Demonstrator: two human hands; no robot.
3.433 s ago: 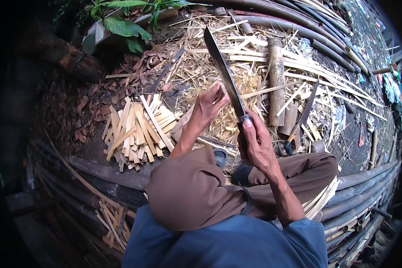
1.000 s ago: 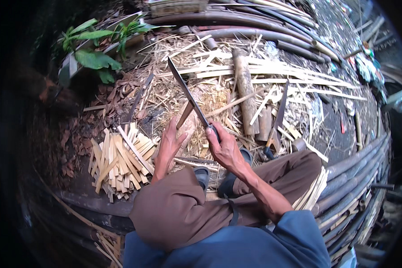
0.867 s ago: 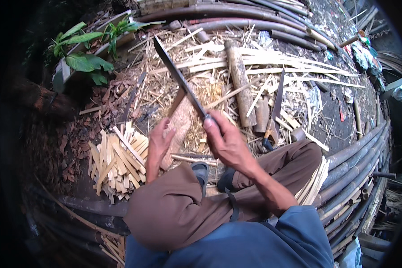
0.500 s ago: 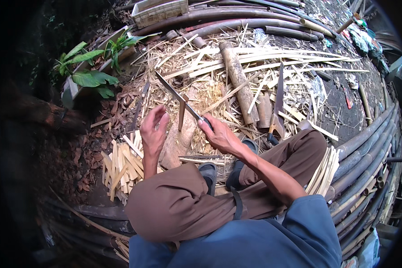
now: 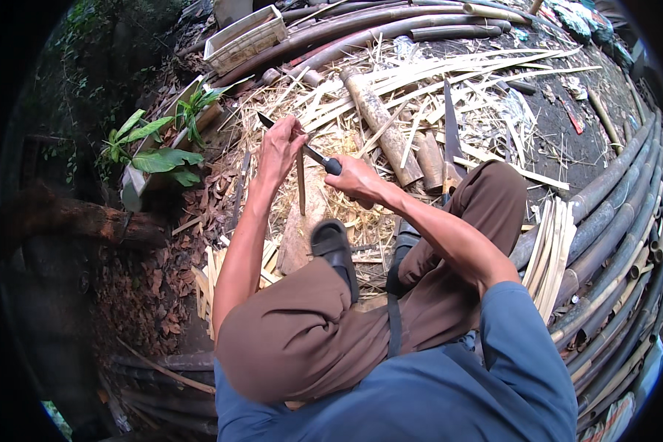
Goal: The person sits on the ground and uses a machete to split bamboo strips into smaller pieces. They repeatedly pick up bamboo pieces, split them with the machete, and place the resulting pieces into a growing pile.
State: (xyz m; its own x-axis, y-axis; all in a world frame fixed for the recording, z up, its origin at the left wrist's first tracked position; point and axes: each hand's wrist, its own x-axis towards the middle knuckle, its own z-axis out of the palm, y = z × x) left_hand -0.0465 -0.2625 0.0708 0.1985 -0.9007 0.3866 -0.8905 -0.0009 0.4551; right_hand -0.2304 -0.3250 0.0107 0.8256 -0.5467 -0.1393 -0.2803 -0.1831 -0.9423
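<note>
Left hand (image 5: 280, 147) now up at the blade, beyond the wooden block (image 5: 293, 254); half a second ago it hung open, left of the blade. So both hands now meet at the knife (image 5: 333, 166) — the right hand (image 5: 355, 181) clamped round its handle. Left fingers curled by the top of the brown strip (image 5: 301, 188); pinching strip or blade, I cannot tell. Strip upright over the block, contact unclear. Pale strips (image 5: 208, 283) left of block — saw (image 5: 451, 125) to its right.
</note>
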